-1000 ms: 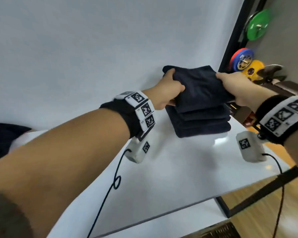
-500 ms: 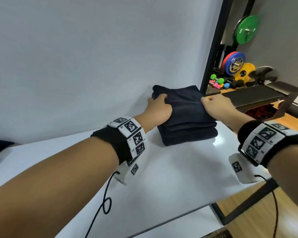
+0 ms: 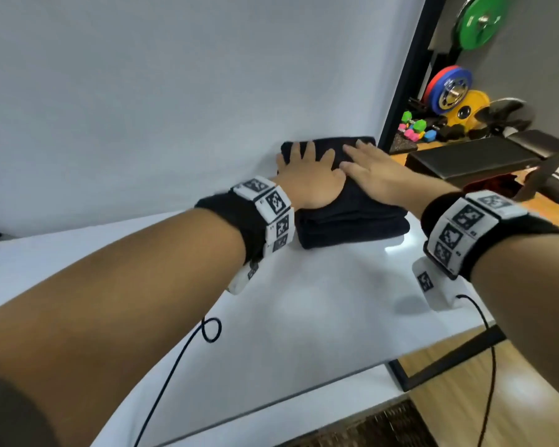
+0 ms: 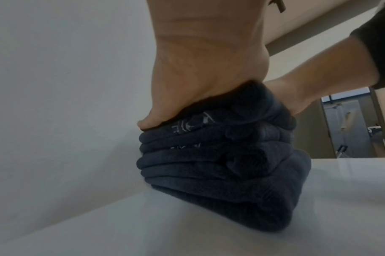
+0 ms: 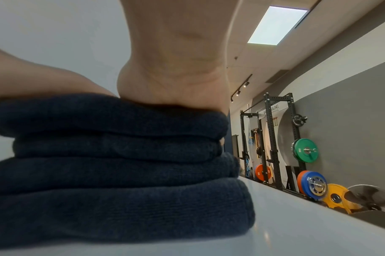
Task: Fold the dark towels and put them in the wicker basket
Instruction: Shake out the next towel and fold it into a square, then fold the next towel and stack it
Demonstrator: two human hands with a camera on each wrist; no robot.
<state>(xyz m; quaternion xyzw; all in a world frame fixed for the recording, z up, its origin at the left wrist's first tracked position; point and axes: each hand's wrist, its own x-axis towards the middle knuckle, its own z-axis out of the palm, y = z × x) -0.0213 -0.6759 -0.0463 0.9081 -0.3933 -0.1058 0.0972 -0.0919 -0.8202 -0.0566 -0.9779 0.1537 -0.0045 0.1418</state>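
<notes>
Our left hand [image 3: 307, 175] and right hand [image 3: 376, 172] lie flat, fingers straight and spread, palms pressing down side by side on the stack of folded dark navy terry towels [image 3: 352, 217]; neither hand grips anything. From below, the left wrist view shows the palm [image 4: 187, 86] squashing the top layer of the stack [image 4: 220, 164], and the right wrist view shows the same for the other palm [image 5: 176, 78]. The stack stands at the far right corner of the white desk [image 3: 304, 301], close to the pale wall [image 3: 175, 91]. Its long axis appears to run away from us, toward the wall. The towels lie directly beneath both hands, so each is equally near. A woven brown edge [image 3: 368, 427], possibly the wicker basket, shows below the desk's near edge; we judge that the coming lift must carry the stack back toward us
</notes>
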